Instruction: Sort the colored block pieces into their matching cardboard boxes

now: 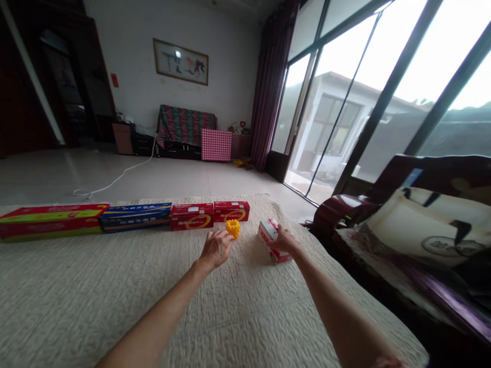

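My left hand (217, 249) has its fingers closed on a small yellow knobbly ring-shaped piece (232, 229), upright with a hole at its top. My right hand (284, 240) is wrapped over a white and red box (269, 231), which rests at an angle on the quilted cover. Beyond my left hand stand two red boxes (192, 216) (231, 211) in a row. The row continues leftward with a blue box (136, 217) and a long red and green box (53, 221).
A cream quilted cover (115, 301) spreads beneath everything. At right stands a dark wooden sofa (341, 209) bearing a cream bag (425, 225). A white cable (123, 180) lies on the tiled floor (184, 179), with a cloth-draped cabinet (186, 125) behind. Tall glass doors (330, 117) line the right side.
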### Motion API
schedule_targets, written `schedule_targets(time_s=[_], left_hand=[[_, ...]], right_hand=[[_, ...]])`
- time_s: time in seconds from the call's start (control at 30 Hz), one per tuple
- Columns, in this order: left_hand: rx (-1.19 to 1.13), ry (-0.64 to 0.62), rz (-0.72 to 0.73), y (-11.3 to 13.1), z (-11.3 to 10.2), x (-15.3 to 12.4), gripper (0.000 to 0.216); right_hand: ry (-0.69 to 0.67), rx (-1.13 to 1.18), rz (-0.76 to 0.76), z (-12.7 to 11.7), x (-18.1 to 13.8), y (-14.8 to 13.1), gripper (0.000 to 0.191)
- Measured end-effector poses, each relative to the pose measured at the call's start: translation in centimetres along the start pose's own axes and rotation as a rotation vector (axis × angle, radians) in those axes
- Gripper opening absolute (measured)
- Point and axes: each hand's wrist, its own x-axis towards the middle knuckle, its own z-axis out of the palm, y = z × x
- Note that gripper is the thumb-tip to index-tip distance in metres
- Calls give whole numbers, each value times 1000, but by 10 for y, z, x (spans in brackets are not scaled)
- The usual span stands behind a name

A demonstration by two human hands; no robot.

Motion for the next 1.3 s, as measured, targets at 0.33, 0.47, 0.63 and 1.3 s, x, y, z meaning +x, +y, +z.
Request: schedule_targets(time_s=[0.33, 0.47, 0.63, 1.3], left_hand=[[-164, 100, -84, -2, -30, -49, 38], [-249, 120, -20, -13, -60, -73, 52], [-227, 90, -50, -39, -85, -116, 53], [-522, 245, -250, -61, -54, -149, 46]], right_hand=[[-162, 59, -403, -24, -81, -50, 81], [-205, 112, -676, -10, -116, -96, 82], [-218, 179, -821, 19, -144, -141, 75], [-68, 658, -719, 63, -146, -107, 39]])
